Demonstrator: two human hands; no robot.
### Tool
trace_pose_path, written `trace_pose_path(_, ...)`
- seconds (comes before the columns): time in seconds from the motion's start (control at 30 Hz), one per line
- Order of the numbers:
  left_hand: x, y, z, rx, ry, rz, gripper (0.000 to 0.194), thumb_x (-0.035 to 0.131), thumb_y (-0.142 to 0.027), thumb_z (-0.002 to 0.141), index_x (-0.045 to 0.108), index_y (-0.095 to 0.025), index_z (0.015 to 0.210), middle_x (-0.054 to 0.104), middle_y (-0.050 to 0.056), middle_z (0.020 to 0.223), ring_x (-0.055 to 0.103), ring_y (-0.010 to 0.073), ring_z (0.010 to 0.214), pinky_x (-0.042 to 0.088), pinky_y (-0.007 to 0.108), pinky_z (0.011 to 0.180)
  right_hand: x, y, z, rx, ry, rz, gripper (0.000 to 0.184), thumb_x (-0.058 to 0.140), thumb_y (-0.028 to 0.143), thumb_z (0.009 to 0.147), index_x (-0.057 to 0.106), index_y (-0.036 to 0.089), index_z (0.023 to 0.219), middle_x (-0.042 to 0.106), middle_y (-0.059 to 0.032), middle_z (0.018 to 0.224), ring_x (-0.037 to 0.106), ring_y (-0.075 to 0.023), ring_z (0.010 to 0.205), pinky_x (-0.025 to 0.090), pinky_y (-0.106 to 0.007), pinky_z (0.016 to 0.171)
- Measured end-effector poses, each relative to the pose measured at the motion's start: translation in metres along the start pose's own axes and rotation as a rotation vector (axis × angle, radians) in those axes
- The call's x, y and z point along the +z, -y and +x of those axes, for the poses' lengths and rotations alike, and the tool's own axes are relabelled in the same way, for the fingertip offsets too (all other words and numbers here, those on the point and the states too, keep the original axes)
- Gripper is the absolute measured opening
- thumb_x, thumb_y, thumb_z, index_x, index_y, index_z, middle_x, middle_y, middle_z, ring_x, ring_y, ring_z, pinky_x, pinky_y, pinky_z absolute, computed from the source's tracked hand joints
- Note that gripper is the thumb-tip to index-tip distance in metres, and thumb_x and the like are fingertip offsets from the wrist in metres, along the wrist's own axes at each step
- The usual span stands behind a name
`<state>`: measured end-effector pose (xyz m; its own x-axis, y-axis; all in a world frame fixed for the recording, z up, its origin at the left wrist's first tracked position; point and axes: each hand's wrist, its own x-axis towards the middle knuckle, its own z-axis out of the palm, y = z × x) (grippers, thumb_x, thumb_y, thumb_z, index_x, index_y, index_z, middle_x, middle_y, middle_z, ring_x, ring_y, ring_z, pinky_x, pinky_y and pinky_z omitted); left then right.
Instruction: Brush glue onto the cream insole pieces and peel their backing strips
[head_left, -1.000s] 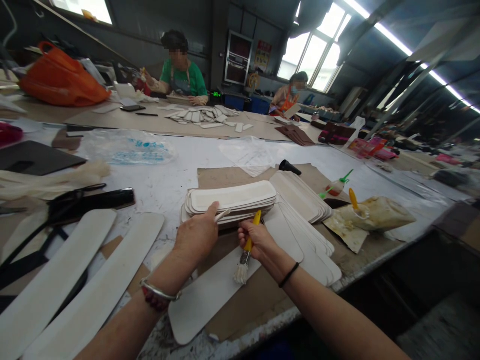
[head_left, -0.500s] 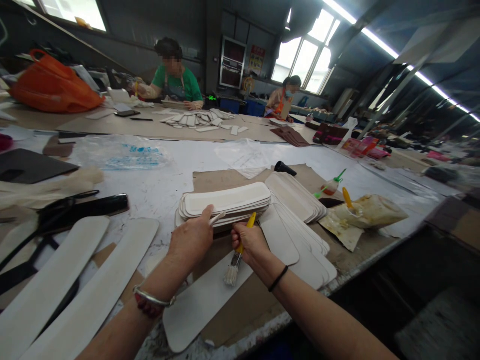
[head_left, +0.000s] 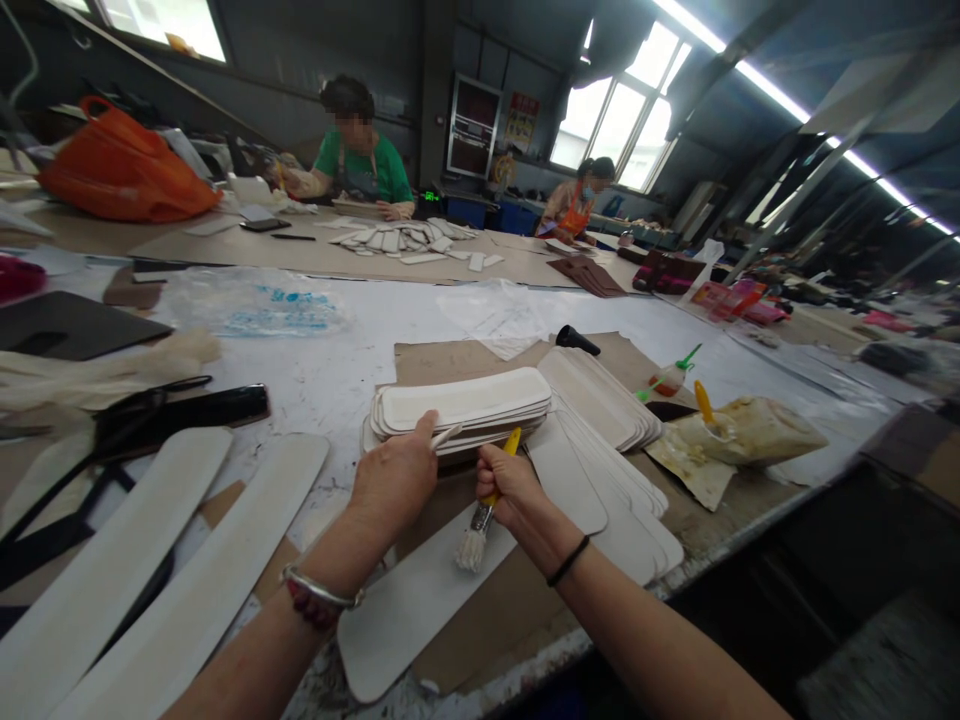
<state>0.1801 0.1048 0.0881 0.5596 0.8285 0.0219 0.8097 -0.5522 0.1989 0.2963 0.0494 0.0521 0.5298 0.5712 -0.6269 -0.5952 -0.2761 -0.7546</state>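
Note:
My left hand (head_left: 394, 480) is closed in a pinch on the near edge of a white piece in the stack of white padded pieces (head_left: 461, 405), on brown cardboard (head_left: 442, 355). My right hand (head_left: 510, 485) is wrapped round the yellow handle of a brush (head_left: 484, 515), bristles pointing down toward me. Under the brush lies a long white strip (head_left: 409, 605). More white pieces (head_left: 600, 395) fan out to the right of the stack.
Two long white strips (head_left: 187, 570) lie at the left beside black straps (head_left: 172, 405). A glue-stained bag with a yellow-handled brush (head_left: 742, 430) and a small green-capped bottle (head_left: 667, 375) stand at the right. Two other people work at the far table. The table edge runs near me.
Both hands stay at the stack's near edge. The brush has tilted slightly, bristles swinging a little left. The view has shifted slightly.

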Motion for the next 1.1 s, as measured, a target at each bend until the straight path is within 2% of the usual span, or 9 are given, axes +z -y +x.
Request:
trace_pose_path(0.23,-0.001,0.000,-0.001,0.010,-0.004,-0.028,0.046,0.039,-0.022,0.083,0.040,-0.021,0.130,0.070,0.014,0.085,0.066,0.0301,0.077,0.049,0.039,0.065,-0.006,0.000,-0.001,0.055,0.013,0.052,0.024,0.052,0.029,0.088,0.055,0.014,0.107,0.060,-0.0046,0.098,0.060,-0.0136,0.075,0.052,-0.029,0.063)
trace_pose_path(0.43,0.000,0.001,-0.001,0.012,-0.004,-0.032,0.045,0.040,-0.022,0.084,0.042,-0.021,0.129,0.070,0.013,0.083,0.067,0.0302,0.076,0.051,0.040,0.065,-0.001,0.003,-0.001,0.094,0.042,0.080,0.029,0.053,0.030,0.088,0.053,0.015,0.113,0.057,-0.0072,0.110,0.059,-0.0184,0.090,0.051,-0.037,0.074)
trace_pose_path(0.6,0.001,0.000,0.000,-0.001,-0.017,-0.026,0.046,0.041,-0.020,0.083,0.041,-0.021,0.129,0.070,0.013,0.084,0.067,0.0303,0.077,0.051,0.040,0.067,-0.001,0.002,0.002,0.109,0.058,0.083,0.029,0.053,0.029,0.088,0.053,0.015,0.114,0.056,-0.0075,0.112,0.058,-0.0193,0.092,0.050,-0.039,0.076)
trace_pose_path(0.73,0.000,0.000,-0.001,0.003,-0.013,-0.014,0.046,0.040,-0.020,0.083,0.042,-0.020,0.129,0.070,0.014,0.083,0.067,0.0307,0.077,0.051,0.041,0.066,-0.002,-0.003,0.004,0.071,0.069,0.099,0.027,0.053,0.028,0.088,0.053,0.015,0.112,0.058,-0.0068,0.109,0.059,-0.0177,0.088,0.052,-0.036,0.072)
trace_pose_path(0.97,0.002,-0.002,-0.001,-0.002,-0.007,0.002,0.046,0.042,-0.021,0.083,0.041,-0.020,0.129,0.070,0.014,0.085,0.067,0.0302,0.077,0.051,0.040,0.066,-0.005,-0.007,0.003,0.023,0.105,0.123,0.020,0.052,0.024,0.089,0.055,0.014,0.105,0.059,-0.0023,0.090,0.058,-0.0097,0.065,0.050,-0.023,0.053)
trace_pose_path(1.1,0.001,-0.003,-0.001,-0.010,-0.005,0.015,0.044,0.039,-0.023,0.085,0.041,-0.020,0.129,0.070,0.014,0.082,0.067,0.0299,0.076,0.050,0.039,0.066,-0.007,-0.009,0.006,0.030,0.118,0.129,0.021,0.053,0.025,0.088,0.055,0.014,0.106,0.060,-0.0033,0.094,0.059,-0.0114,0.070,0.051,-0.026,0.058)
